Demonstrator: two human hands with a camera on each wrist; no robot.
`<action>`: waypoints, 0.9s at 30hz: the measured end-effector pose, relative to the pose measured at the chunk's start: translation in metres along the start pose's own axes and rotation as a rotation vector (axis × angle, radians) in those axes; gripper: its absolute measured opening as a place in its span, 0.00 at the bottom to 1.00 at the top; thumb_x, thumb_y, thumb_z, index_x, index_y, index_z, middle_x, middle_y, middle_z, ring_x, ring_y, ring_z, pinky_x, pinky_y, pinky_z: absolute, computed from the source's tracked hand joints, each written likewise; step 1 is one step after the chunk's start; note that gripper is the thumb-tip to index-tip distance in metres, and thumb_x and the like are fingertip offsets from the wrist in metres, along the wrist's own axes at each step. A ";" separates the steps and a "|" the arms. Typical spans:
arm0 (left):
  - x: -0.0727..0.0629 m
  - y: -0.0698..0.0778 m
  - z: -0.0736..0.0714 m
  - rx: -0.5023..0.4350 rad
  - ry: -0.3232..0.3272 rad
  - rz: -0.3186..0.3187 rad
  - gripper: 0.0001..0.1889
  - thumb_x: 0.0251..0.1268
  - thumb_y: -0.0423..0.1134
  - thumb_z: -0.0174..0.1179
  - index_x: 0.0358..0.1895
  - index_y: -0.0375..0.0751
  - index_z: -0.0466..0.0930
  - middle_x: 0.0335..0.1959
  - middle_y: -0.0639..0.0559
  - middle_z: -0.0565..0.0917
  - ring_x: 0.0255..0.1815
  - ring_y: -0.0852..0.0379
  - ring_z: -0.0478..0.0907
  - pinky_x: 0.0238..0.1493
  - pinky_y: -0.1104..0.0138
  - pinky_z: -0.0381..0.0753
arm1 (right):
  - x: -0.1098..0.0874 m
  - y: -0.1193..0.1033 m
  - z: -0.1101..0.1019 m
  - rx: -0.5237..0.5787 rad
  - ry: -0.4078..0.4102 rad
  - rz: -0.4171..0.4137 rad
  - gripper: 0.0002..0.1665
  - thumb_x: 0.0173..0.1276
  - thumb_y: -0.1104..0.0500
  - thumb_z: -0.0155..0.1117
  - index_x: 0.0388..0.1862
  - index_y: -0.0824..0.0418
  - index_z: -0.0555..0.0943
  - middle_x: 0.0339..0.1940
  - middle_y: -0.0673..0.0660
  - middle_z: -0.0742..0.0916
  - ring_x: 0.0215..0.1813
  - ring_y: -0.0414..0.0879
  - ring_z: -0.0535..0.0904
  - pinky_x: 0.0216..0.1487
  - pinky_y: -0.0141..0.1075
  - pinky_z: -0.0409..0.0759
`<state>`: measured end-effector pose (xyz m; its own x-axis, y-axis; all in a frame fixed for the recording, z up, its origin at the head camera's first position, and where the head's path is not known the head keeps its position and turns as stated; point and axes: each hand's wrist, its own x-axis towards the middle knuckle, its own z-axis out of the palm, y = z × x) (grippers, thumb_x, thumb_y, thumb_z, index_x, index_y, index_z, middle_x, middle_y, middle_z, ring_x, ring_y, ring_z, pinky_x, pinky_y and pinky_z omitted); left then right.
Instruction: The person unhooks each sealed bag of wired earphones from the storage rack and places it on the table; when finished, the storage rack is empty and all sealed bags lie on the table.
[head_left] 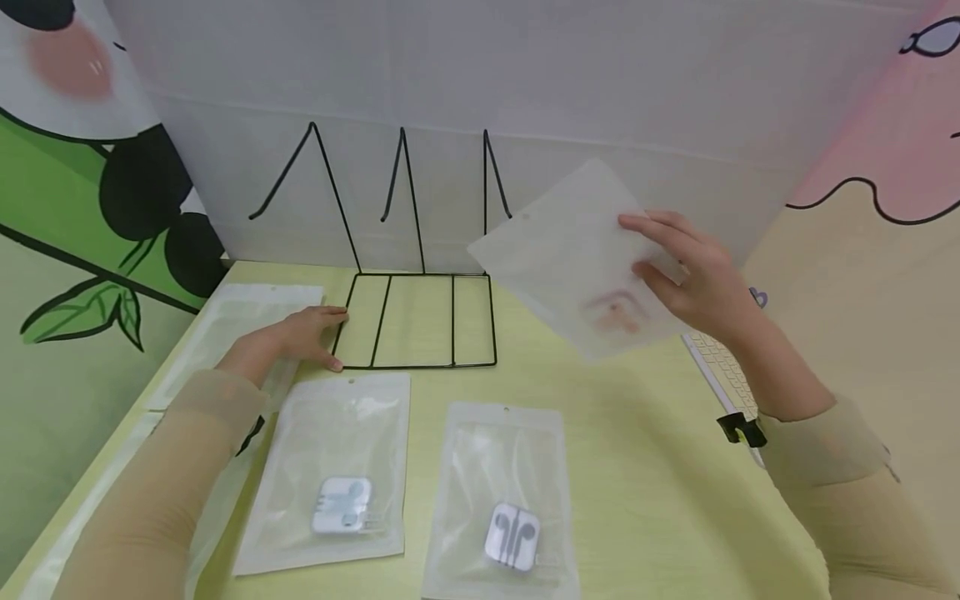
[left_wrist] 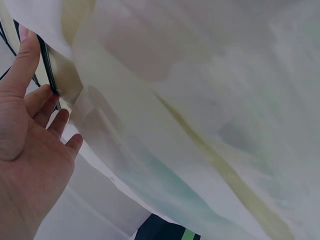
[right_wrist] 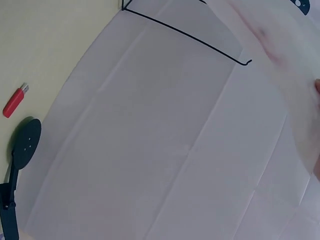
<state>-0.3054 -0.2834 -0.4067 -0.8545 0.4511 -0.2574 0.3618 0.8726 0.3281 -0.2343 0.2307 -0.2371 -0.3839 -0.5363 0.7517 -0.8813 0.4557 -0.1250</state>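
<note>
My left hand (head_left: 300, 333) grips the left side of the base of a black wire rack (head_left: 420, 367), its thumb at the front corner. The rack stands on the table against the white backdrop, with several bent prongs rising at its back. My right hand (head_left: 686, 267) pinches a translucent white pouch (head_left: 555, 242) by its right edge, raised and tilted at the rack's right. Something reddish inside it is blurred. Two flat zip pouches, a left one (head_left: 337, 442) and a right one (head_left: 480, 467), lie in front, each with white wired earphones in a case.
More white pouches (head_left: 247, 304) lie along the table's left edge, under my left forearm. A white keyboard (head_left: 720, 367) is at the right. The right wrist view shows a red USB stick (right_wrist: 15, 100) and a black round-headed stand (right_wrist: 27, 144) near the backdrop.
</note>
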 end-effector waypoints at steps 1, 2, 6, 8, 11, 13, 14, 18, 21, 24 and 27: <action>0.000 0.000 0.000 0.000 0.002 -0.002 0.54 0.47 0.56 0.71 0.71 0.29 0.53 0.72 0.30 0.52 0.70 0.28 0.48 0.65 0.38 0.53 | -0.002 0.001 -0.002 0.009 -0.005 0.016 0.37 0.47 0.81 0.68 0.59 0.64 0.77 0.54 0.61 0.82 0.48 0.41 0.75 0.42 0.21 0.68; 0.000 -0.001 0.000 -0.002 0.003 -0.005 0.54 0.47 0.56 0.71 0.71 0.29 0.53 0.72 0.30 0.52 0.70 0.28 0.48 0.65 0.38 0.53 | -0.004 0.002 -0.004 0.006 -0.010 0.031 0.36 0.48 0.81 0.68 0.59 0.65 0.77 0.53 0.61 0.82 0.44 0.39 0.74 0.37 0.22 0.65; 0.001 -0.001 0.000 0.002 0.006 -0.002 0.54 0.47 0.56 0.70 0.71 0.29 0.53 0.72 0.30 0.52 0.70 0.28 0.48 0.65 0.38 0.53 | -0.018 0.006 -0.011 -0.007 -0.023 0.093 0.36 0.47 0.79 0.69 0.59 0.66 0.77 0.53 0.60 0.82 0.31 0.36 0.64 0.29 0.25 0.59; 0.002 -0.001 0.000 0.000 0.006 -0.004 0.54 0.47 0.57 0.70 0.71 0.29 0.53 0.72 0.30 0.52 0.70 0.28 0.48 0.66 0.38 0.53 | -0.026 0.009 -0.014 -0.017 -0.020 0.128 0.37 0.46 0.79 0.70 0.59 0.65 0.77 0.52 0.59 0.82 0.27 0.34 0.61 0.28 0.25 0.59; 0.003 0.000 0.000 0.000 0.008 -0.009 0.54 0.47 0.57 0.70 0.71 0.29 0.53 0.72 0.31 0.52 0.70 0.28 0.47 0.66 0.38 0.53 | -0.041 0.012 -0.019 0.007 0.007 0.189 0.39 0.42 0.83 0.70 0.58 0.66 0.77 0.52 0.54 0.82 0.27 0.34 0.61 0.28 0.23 0.59; 0.003 0.000 0.000 -0.002 0.008 -0.010 0.54 0.47 0.57 0.70 0.71 0.30 0.53 0.72 0.31 0.52 0.71 0.29 0.47 0.66 0.38 0.52 | -0.053 0.013 -0.021 0.065 0.024 0.244 0.40 0.41 0.85 0.68 0.58 0.68 0.76 0.53 0.51 0.82 0.30 0.34 0.66 0.29 0.19 0.63; 0.004 0.002 -0.001 -0.002 0.009 -0.011 0.54 0.47 0.57 0.70 0.71 0.30 0.53 0.72 0.31 0.52 0.71 0.29 0.47 0.66 0.38 0.52 | -0.059 0.013 -0.023 0.095 0.025 0.282 0.40 0.42 0.85 0.67 0.59 0.69 0.76 0.54 0.50 0.81 0.31 0.34 0.69 0.29 0.17 0.66; 0.004 0.005 -0.003 0.007 0.008 -0.014 0.54 0.47 0.57 0.70 0.71 0.29 0.54 0.72 0.31 0.52 0.71 0.29 0.48 0.66 0.39 0.52 | -0.083 0.005 -0.028 0.268 -0.008 0.505 0.37 0.53 0.83 0.62 0.64 0.67 0.71 0.55 0.47 0.78 0.35 0.34 0.79 0.28 0.22 0.79; 0.004 0.004 -0.004 0.005 0.010 -0.015 0.53 0.47 0.56 0.71 0.71 0.29 0.54 0.72 0.31 0.52 0.71 0.29 0.48 0.66 0.39 0.52 | -0.099 -0.002 -0.031 0.344 -0.054 0.674 0.36 0.59 0.77 0.61 0.67 0.62 0.68 0.55 0.45 0.76 0.33 0.34 0.80 0.24 0.29 0.81; 0.005 0.002 -0.003 0.003 0.012 -0.018 0.53 0.46 0.57 0.70 0.71 0.29 0.54 0.72 0.30 0.52 0.71 0.29 0.48 0.66 0.39 0.52 | -0.113 -0.004 -0.032 0.348 -0.092 0.786 0.36 0.62 0.73 0.61 0.69 0.58 0.67 0.56 0.43 0.75 0.33 0.35 0.81 0.23 0.32 0.81; 0.008 -0.001 -0.001 0.001 0.011 -0.022 0.54 0.46 0.59 0.69 0.71 0.30 0.54 0.72 0.31 0.52 0.71 0.29 0.47 0.67 0.39 0.52 | -0.127 -0.005 -0.033 0.306 -0.133 0.894 0.37 0.63 0.69 0.63 0.70 0.53 0.67 0.50 0.40 0.78 0.31 0.35 0.80 0.24 0.33 0.81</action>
<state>-0.3132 -0.2811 -0.4079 -0.8664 0.4294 -0.2551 0.3427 0.8826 0.3218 -0.1719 0.3204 -0.3103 -0.9618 -0.1647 0.2187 -0.2735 0.5405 -0.7956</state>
